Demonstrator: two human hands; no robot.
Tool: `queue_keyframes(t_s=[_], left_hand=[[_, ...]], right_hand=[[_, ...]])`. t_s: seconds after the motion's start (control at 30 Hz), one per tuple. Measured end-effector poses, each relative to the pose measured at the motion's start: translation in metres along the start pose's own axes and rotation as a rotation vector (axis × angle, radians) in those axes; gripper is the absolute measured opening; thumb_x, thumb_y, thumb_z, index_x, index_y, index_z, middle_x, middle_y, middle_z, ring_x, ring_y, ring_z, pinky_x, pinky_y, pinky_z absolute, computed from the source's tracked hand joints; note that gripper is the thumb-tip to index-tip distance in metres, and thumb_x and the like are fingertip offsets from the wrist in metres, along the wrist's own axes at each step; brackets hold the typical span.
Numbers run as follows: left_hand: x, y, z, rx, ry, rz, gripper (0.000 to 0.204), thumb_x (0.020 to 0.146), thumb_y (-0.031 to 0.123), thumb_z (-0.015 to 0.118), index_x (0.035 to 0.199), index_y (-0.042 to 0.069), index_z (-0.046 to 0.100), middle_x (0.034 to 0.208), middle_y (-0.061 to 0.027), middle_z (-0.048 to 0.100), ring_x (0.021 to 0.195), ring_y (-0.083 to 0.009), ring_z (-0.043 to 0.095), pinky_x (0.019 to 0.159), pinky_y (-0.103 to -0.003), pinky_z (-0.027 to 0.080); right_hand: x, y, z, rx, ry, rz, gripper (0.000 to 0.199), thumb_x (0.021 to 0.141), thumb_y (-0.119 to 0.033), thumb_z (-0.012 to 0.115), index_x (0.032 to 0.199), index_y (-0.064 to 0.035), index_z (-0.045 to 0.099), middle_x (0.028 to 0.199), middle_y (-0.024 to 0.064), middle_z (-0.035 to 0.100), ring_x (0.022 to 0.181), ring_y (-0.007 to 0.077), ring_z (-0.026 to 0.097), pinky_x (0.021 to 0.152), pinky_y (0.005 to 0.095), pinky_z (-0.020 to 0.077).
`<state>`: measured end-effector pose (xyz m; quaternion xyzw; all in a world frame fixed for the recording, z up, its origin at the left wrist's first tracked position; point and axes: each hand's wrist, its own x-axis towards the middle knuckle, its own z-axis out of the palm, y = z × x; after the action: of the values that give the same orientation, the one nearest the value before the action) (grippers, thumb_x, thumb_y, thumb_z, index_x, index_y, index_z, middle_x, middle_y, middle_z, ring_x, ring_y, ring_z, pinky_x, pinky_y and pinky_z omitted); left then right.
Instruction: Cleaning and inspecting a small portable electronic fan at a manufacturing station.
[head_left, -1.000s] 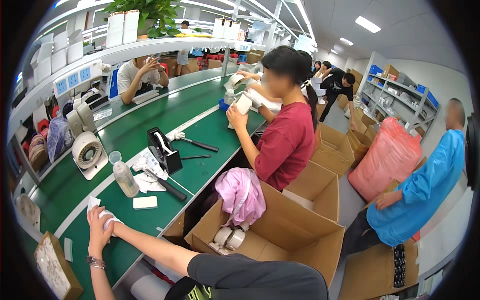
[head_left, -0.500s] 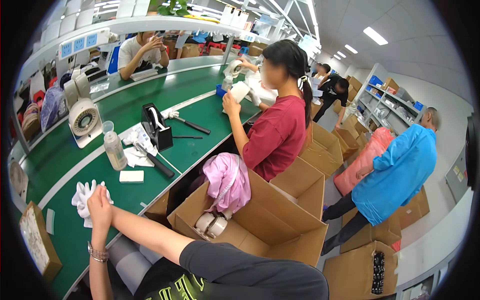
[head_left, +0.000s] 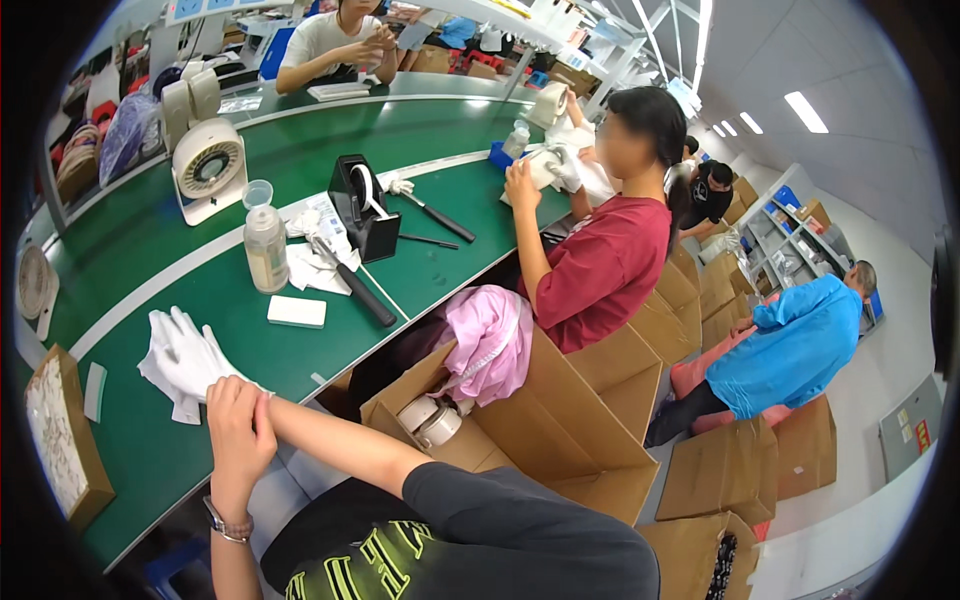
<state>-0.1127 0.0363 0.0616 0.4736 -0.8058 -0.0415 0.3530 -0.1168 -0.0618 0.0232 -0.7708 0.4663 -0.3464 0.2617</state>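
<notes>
My right hand [head_left: 187,348] wears a white glove, its fingers spread over the green table [head_left: 150,260] near the front edge. My left hand [head_left: 236,432], with a watch on its wrist, is closed on the glove's cuff at my right wrist. A second piece of white cloth, perhaps another glove [head_left: 168,392], lies on the table under the gloved hand.
Beyond my hands lie a small white block [head_left: 297,311], a plastic bottle [head_left: 265,250], a black-handled tool [head_left: 356,287], a black tape dispenser [head_left: 360,207] and a small fan [head_left: 209,168]. A flat box [head_left: 60,445] sits left. A co-worker in red [head_left: 605,270] sits right, beside open cartons [head_left: 560,420].
The white glove has gone from bunched at my fingers to drawn over my right hand. My left hand has slid back to the wrist. The person in blue has bent lower.
</notes>
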Motion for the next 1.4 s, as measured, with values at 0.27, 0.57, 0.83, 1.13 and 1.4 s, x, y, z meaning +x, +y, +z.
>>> queue_keyframes(t_s=[0.27, 0.57, 0.83, 1.13, 1.4], left_hand=[[-0.012, -0.021, -0.016, -0.314, 0.359, -0.145, 0.034, 0.068, 0.002, 0.07, 0.098, 0.003, 0.056, 0.101, -0.0133, 0.056, 0.095, -0.0305, 0.055, 0.08, -0.037, 0.046], [0.01, -0.015, 0.0, -0.25, 0.443, 0.058, 0.031, 0.065, 0.004, 0.07, 0.093, 0.004, 0.059, 0.084, -0.0094, 0.056, 0.08, -0.0275, 0.054, 0.073, -0.038, 0.043], [-0.008, 0.013, 0.02, -0.726, 0.089, -0.127, 0.01, 0.071, -0.006, 0.056, 0.078, 0.001, 0.052, 0.074, -0.0117, 0.057, 0.067, -0.0271, 0.056, 0.06, -0.033, 0.044], [-0.013, -0.016, 0.021, -0.63, 0.141, -0.153, 0.008, 0.076, -0.004, 0.057, 0.084, 0.0, 0.056, 0.071, -0.0119, 0.057, 0.065, -0.0243, 0.058, 0.059, -0.03, 0.045], [0.013, -0.057, 0.0, -0.385, 0.93, -0.483, 0.016, 0.076, -0.002, 0.064, 0.091, 0.0, 0.059, 0.081, -0.0065, 0.062, 0.075, -0.0167, 0.06, 0.072, -0.025, 0.047]], right_hand=[[0.031, 0.037, -0.014, 1.647, -0.086, 0.266, 0.029, 0.093, -0.022, 0.044, 0.113, -0.0032, 0.051, 0.1, 0.0037, 0.057, 0.085, 0.0151, 0.057, 0.078, 0.0298, 0.0503], [0.001, -0.011, -0.073, 2.103, 0.05, 0.209, 0.048, 0.092, -0.029, 0.044, 0.134, -0.0068, 0.034, 0.133, 0.0184, 0.042, 0.118, 0.0313, 0.045, 0.103, 0.0431, 0.0349], [-0.01, -0.012, -0.08, 2.039, -0.002, 0.147, 0.06, 0.089, -0.048, 0.044, 0.139, -0.0168, 0.03, 0.141, 0.0152, 0.031, 0.127, 0.0303, 0.034, 0.104, 0.0481, 0.0301], [-0.01, -0.001, -0.064, 2.215, -0.153, 0.166, 0.069, 0.083, -0.058, 0.048, 0.137, -0.0173, 0.037, 0.142, 0.0148, 0.029, 0.13, 0.0332, 0.028, 0.106, 0.0514, 0.0247], [-0.013, -0.011, -0.078, 2.323, -0.082, 0.195, 0.065, 0.085, -0.053, 0.048, 0.138, -0.0169, 0.036, 0.146, 0.015, 0.023, 0.133, 0.0342, 0.024, 0.107, 0.0519, 0.0232]])
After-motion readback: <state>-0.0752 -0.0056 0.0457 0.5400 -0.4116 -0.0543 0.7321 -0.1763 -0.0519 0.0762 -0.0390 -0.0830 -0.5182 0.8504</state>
